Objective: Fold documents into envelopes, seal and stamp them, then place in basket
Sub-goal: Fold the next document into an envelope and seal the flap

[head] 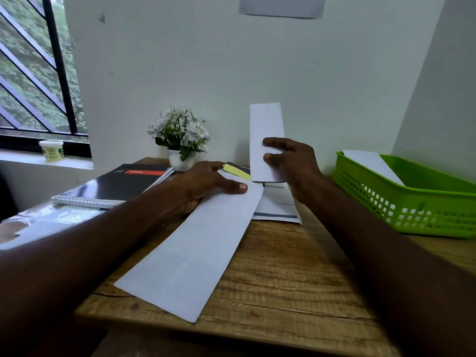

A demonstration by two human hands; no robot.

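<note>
Holding a folded document (266, 140) upright in the right hand (293, 166) while the left hand (206, 186) pinches the envelope (195, 253); misaligned insertion could crumple paper.

Wooden counter (283, 279), grain running left to right. On it: spiral-bound black notebook (121, 185) at 10 o'clock; white pot of white flowers (180, 140) at 11 o'clock, against the wall; stack of printed papers (277, 206) at centre rear; green perforated basket (412, 199) at 2 o'clock; glossy plastic sheet (38, 222) at 9 o'clock.
</note>
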